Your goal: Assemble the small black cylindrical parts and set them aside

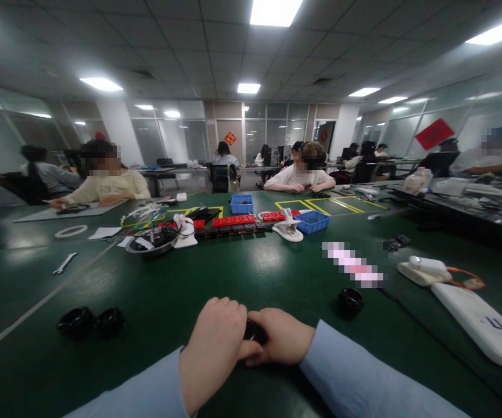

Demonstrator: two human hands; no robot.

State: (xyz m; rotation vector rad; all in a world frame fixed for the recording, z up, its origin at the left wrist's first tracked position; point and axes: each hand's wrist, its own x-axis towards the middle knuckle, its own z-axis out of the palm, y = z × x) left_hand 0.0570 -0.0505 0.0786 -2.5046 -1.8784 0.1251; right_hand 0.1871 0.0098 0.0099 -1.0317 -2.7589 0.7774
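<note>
One glossy black part (255,332), seemingly round.

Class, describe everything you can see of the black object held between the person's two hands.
The black object shows only as a small, dark, glossy patch; its full shape and parts are hidden by the hands. It looks smooth and hard, perhaps plastic. The left hand and right hand grip it from either side, over the green table. Whether it touches the table cannot be seen.
</note>
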